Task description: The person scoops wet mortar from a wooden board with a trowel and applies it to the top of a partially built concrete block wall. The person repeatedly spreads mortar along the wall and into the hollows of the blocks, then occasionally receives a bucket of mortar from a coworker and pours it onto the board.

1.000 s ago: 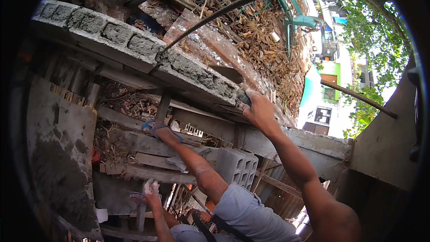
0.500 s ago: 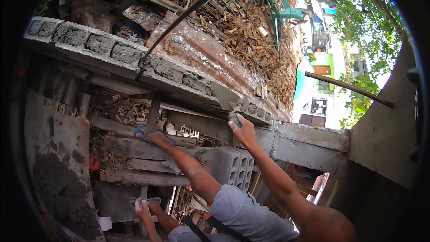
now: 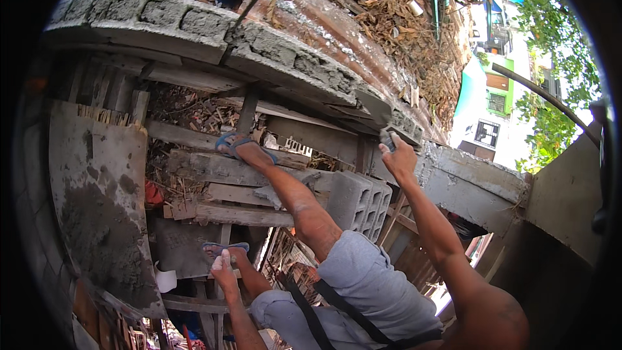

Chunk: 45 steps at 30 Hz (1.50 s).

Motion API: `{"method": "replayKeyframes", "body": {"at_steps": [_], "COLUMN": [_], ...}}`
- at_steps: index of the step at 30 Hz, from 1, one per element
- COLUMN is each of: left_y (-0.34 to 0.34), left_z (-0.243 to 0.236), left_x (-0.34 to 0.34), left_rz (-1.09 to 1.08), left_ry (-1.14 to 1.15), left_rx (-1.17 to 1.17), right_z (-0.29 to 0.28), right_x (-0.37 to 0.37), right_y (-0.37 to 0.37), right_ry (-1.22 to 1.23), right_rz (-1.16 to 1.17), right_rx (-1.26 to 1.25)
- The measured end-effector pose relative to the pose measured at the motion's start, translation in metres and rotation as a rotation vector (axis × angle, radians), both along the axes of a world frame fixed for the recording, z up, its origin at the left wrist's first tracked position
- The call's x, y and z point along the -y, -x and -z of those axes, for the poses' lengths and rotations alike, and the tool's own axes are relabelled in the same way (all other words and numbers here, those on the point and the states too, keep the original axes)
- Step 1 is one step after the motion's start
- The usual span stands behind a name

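Note:
My right hand (image 3: 402,159) grips the handle of a trowel (image 3: 372,107), whose blade lies against the edge of the block wall (image 3: 149,35) near its right end. Rough grey mortar (image 3: 304,58) tops that wall. Lower in the picture, my left hand (image 3: 223,269) has whitened, curled fingers; what they hold, if anything, I cannot make out. It is beside my lower sandalled foot (image 3: 225,247). My other foot (image 3: 249,149) stands on the weathered planks (image 3: 214,167) below the wall.
Hollow blocks (image 3: 356,204) stand beside my leg. A mortar-smeared board (image 3: 97,207) is at left. Rusty sheeting (image 3: 330,32) with dry leaves lies beyond the wall. A metal bar (image 3: 544,94) juts from the right-hand wall (image 3: 564,201). Houses (image 3: 492,104) and trees show behind.
The view has shifted, with the wall now higher in the picture. My right hand and trowel have moved a little rightward along the wall. My left hand stays low beside my foot.

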<state>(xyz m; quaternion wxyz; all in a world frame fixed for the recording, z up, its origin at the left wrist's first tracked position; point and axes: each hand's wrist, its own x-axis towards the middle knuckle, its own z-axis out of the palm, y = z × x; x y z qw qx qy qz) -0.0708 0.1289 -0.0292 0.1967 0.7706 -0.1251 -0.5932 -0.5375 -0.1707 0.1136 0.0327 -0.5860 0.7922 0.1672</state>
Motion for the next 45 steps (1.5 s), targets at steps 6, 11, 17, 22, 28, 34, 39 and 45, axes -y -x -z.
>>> {"method": "replayKeyframes", "body": {"at_steps": [6,11,17,22,28,34,39,45], "left_y": [-0.023,-0.063,-0.069,-0.071,-0.026,0.01,0.01,-0.017], "left_z": [0.004,-0.007,-0.037,-0.051,-0.078,-0.121,-0.125,-0.109], "left_x": [-0.055,-0.103,-0.173,-0.195,-0.172,-0.18,-0.272,-0.271], "left_rz": [-0.27,0.207,0.011,-0.441,-0.78,-0.595,-1.147,-0.971], "left_ry": [0.105,-0.196,0.093,0.019,0.244,0.14,-0.269,-0.061], "left_rx": [-0.332,0.06,0.51,0.249,0.316,0.456,0.333,0.243], "right_z": [-0.03,-0.001,0.028,-0.047,0.008,0.107,0.06,-0.038], "right_x": [-0.032,-0.032,-0.008,-0.04,-0.043,-0.124,-0.259,-0.381], "right_y": [-0.007,0.008,0.017,-0.061,-0.229,-0.514,-0.665,-0.593], "right_ry": [0.146,0.151,0.123,0.156,-0.372,-0.735,-0.975,-0.813], "right_rz": [0.163,0.179,0.108,0.31,0.236,-0.359,-0.024,-0.491], "right_rx": [-0.145,0.005,-0.037,0.567,0.89,0.917,1.481,1.785]}}
